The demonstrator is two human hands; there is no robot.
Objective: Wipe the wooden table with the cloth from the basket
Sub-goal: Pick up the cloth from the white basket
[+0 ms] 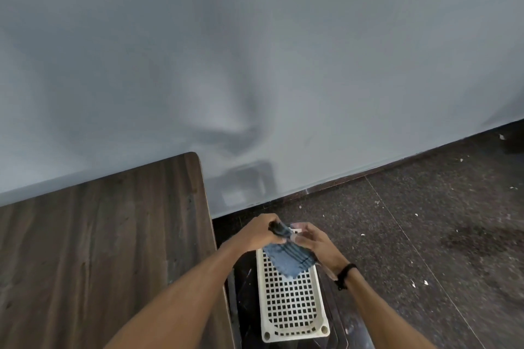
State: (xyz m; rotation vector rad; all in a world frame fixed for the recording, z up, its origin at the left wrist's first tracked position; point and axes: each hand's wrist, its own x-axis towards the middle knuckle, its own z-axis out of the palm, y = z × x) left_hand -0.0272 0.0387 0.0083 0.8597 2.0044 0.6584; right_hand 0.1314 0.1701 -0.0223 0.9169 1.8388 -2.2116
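Cream plastic lattice basket (292, 306) sits on the dark speckled floor (425, 221), under both forearms. Above its far end a blue-grey striped cloth (289, 261) hangs between the hands. The left hand (259, 232) fists its bunched top; the right hand (314, 244), black wristband (344, 275) behind it, pinches its right edge. Dark wooden table (99, 249) lies left of the left hand. Grey wall (255, 65) stands beyond.

Lighting is dim and diffuse. My shadow falls soft-edged on the wall (340, 65). Wide-angle distortion bends the wall's base line. Wall detail appears smeared.
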